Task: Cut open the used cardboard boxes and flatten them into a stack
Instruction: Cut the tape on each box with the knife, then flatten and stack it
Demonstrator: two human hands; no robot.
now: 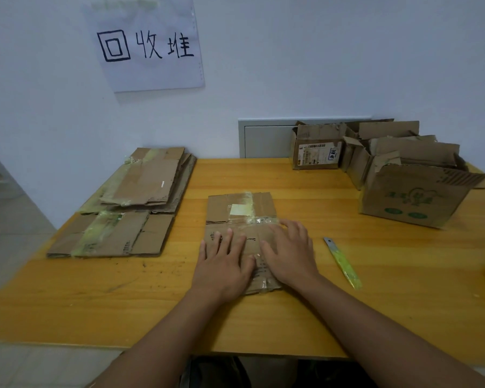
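A small flattened cardboard box (240, 210) with clear tape lies in the middle of the wooden table (347, 289). My left hand (221, 263) presses flat on its near left part, fingers straight. My right hand (290, 253) presses flat on its near right part beside the left. A utility knife (342, 261) with a yellow-green handle lies on the table to the right of my right hand, apart from it. A stack of flattened boxes (132, 203) lies at the table's left side.
Several upright used boxes stand at the back right, the nearest a large one with green print (412, 203), a small labelled one (317, 149) behind. A paper sign (146, 43) hangs on the wall. A grey wall panel (266, 138) sits behind the table.
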